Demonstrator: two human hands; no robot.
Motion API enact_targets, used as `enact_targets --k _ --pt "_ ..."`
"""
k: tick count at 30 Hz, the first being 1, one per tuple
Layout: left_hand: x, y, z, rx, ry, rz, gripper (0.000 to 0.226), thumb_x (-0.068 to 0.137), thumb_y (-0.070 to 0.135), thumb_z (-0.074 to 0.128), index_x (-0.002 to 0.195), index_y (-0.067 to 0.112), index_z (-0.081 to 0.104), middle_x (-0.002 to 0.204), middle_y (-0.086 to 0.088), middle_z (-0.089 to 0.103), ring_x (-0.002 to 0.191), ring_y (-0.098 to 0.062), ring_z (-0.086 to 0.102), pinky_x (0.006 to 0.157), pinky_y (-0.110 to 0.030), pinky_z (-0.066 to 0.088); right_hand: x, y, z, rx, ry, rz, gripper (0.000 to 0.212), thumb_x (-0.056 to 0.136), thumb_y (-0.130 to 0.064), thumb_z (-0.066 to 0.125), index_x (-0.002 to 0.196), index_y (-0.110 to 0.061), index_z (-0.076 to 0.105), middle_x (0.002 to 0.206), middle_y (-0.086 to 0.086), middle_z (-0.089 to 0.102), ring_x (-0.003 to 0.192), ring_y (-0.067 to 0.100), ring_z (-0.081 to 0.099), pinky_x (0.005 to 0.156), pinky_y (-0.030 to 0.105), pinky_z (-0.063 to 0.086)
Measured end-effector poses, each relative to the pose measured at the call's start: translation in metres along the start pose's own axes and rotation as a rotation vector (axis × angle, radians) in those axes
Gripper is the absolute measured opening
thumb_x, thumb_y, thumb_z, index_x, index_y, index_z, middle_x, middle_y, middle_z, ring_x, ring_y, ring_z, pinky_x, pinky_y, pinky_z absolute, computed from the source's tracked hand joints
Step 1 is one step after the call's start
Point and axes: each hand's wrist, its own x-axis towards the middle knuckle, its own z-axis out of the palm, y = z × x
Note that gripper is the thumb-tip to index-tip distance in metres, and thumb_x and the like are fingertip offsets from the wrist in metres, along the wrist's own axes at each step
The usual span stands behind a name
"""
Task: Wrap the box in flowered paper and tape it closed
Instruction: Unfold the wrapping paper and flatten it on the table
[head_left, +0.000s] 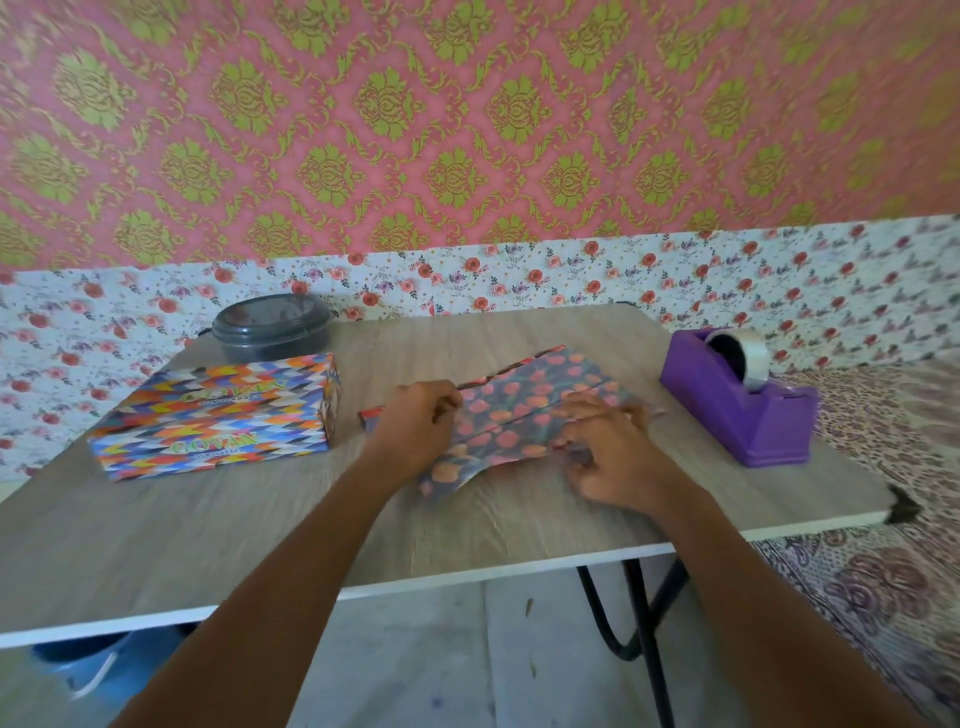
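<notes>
A folding table (218, 551) with a pale wood-grain top, white edge and black metal legs stands against a wall papered in pink and green damask above a band of small red flowers. A patterned cloth covers the surface to the right.

The flowered paper (524, 410), dark with orange-pink blooms, lies folded and creased near the table's middle. The left hand (415, 428) rests on its left edge with fingers curled, seemingly pinching the fold, though blur hides the exact grip. The right hand (610, 452) presses down on the paper's right part with fingers bent and slightly spread, closed on nothing.

The box (218, 413), a flat glossy carton in multicoloured chevrons, sits unwrapped to the left, apart from the paper. Behind it is a round dark lidded container (271, 326). A purple plastic tape dispenser (740, 397) with a clear tape roll stands at right.
</notes>
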Motion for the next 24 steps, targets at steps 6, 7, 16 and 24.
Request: enact_targets --k 6,7,16,24 --pt "0.023 0.012 0.004 0.454 -0.283 -0.199 0.034 0.093 0.017 0.051 0.127 0.016 0.056 0.130 -0.009 0.054 0.121 -0.031 0.053 0.100 -0.048 0.043 0.036 -0.003 -0.003 0.103 0.040 0.106 0.049 0.099 -0.044 0.049 0.057 -0.019 0.044 0.059 -0.003 0.052 0.062 0.019 0.055 0.066 0.035 0.038" --pt "0.024 0.010 0.008 0.489 -0.300 -0.223 0.034 0.095 0.018 0.049 0.128 0.013 0.052 0.132 -0.011 0.049 0.124 -0.034 0.048 0.100 -0.050 0.040 0.044 -0.006 -0.001 0.081 0.034 0.106 0.042 0.097 -0.035 0.054 0.059 -0.020 0.046 0.062 -0.001 0.054 0.065 0.022 0.058 0.064 0.036 0.041" --pt "0.049 -0.027 0.029 0.289 -0.237 -0.378 0.022 0.095 0.026 0.058 0.108 0.008 0.052 0.119 -0.021 0.055 0.113 -0.039 0.050 0.091 -0.043 0.041 0.051 -0.001 0.028 0.268 -0.003 0.119 0.052 0.071 -0.061 0.075 0.112 -0.029 0.077 0.111 -0.003 0.057 0.102 0.016 0.061 0.093 0.037 0.052" --pt "0.074 -0.013 -0.004 0.073 0.085 -0.383 0.024 0.089 0.025 0.076 0.099 0.007 0.064 0.101 -0.010 0.066 0.099 -0.028 0.061 0.085 -0.047 0.055 0.042 -0.010 0.024 -0.128 -0.039 0.087 0.071 0.072 -0.081 0.046 0.126 -0.042 0.069 0.131 -0.015 0.058 0.130 0.013 0.048 0.105 0.045 0.026"
